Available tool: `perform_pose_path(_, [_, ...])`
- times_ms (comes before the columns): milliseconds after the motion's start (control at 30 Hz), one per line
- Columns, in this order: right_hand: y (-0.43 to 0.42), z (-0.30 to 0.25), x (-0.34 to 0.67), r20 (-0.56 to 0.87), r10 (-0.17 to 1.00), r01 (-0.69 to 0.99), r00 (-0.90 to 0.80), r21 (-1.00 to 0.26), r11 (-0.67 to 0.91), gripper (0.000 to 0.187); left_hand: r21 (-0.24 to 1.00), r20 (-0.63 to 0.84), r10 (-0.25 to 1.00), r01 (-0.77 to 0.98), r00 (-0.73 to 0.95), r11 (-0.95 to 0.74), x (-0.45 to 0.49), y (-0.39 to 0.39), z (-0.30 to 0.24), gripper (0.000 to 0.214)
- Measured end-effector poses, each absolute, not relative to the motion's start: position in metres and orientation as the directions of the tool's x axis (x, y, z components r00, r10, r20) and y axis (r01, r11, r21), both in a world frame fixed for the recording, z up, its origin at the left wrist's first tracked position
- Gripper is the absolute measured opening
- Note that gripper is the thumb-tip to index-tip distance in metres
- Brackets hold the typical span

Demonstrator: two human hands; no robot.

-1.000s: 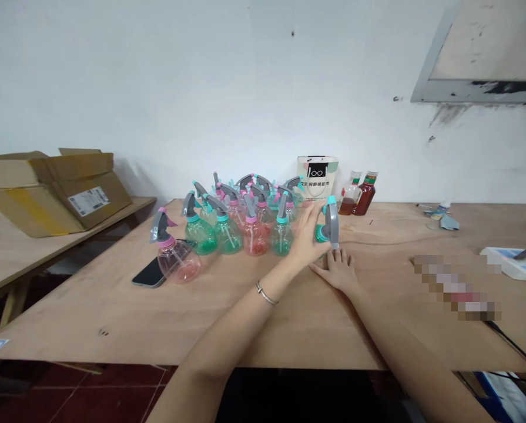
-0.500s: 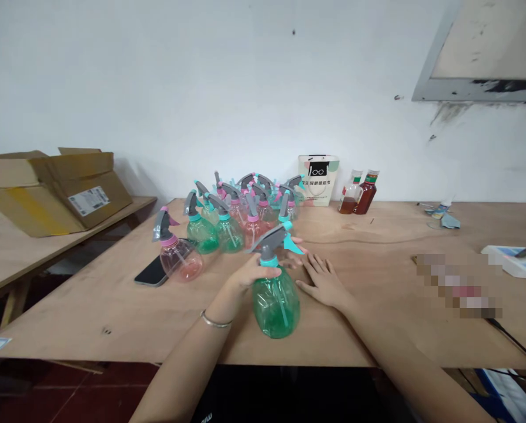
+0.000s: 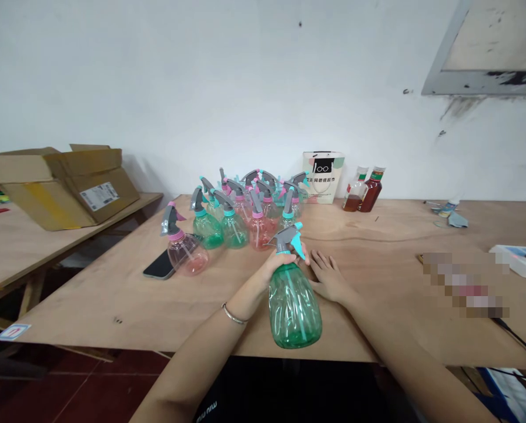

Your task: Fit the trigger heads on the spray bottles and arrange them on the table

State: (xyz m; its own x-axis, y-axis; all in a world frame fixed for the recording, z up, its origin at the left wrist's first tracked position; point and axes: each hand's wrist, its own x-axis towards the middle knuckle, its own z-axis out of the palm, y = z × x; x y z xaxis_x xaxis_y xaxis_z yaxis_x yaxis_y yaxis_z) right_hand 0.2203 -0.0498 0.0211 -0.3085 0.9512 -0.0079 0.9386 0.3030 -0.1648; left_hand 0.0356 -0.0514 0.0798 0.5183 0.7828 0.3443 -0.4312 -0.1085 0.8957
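Observation:
My left hand (image 3: 275, 267) is closed round the neck of a green spray bottle (image 3: 294, 305) with a grey and teal trigger head, holding it upright near the front edge of the wooden table (image 3: 113, 294). Just right of the bottle, my right hand (image 3: 331, 278) lies flat on the table with its fingers spread, holding nothing. Behind both hands stands a cluster of several green and pink spray bottles (image 3: 245, 208). One pink spray bottle (image 3: 182, 249) stands apart to the left.
A black phone (image 3: 160, 265) lies beside the pink bottle. A small paper bag (image 3: 323, 177) and two brown-liquid bottles (image 3: 364, 189) stand by the wall. An open cardboard box (image 3: 64, 182) sits on the left table. A white device (image 3: 521, 260) lies at the far right.
My left hand took a green spray bottle from beside the cluster and brought it toward me to the table's front edge. My right hand slid back a little and stays flat.

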Motion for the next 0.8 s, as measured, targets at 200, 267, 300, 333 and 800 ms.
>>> perform_pose_path(200, [-0.05, 0.02, 0.222, 0.038, 0.935, 0.917, -0.354, -0.184, 0.355, 0.073, 0.873, 0.326, 0.727, -0.487, 0.604, 0.013, 0.04, -0.051, 0.075, 0.04])
perform_pose_path(267, [-0.05, 0.019, 0.223, 0.031, 0.937, 0.919, -0.347, -0.189, 0.346, 0.075, 0.872, 0.345, 0.738, -0.488, 0.58, -0.024, 0.04, -0.05, 0.075, 0.035])
perform_pose_path(300, [-0.049, 0.019, 0.223, 0.021, 0.94, 0.921, -0.34, -0.194, 0.337, 0.077, 0.877, 0.355, 0.739, -0.478, 0.572, -0.05, 0.04, -0.049, 0.075, 0.031])
perform_pose_path(333, [-0.049, 0.018, 0.223, 0.016, 0.943, 0.923, -0.333, -0.2, 0.33, 0.079, 0.881, 0.368, 0.735, -0.467, 0.569, -0.08, 0.039, -0.049, 0.075, 0.028])
perform_pose_path(800, [-0.046, 0.015, 0.225, 0.023, 0.94, 0.919, -0.34, -0.204, 0.337, 0.08, 0.878, 0.407, 0.726, -0.457, 0.553, -0.144, 0.039, -0.05, 0.076, 0.026])
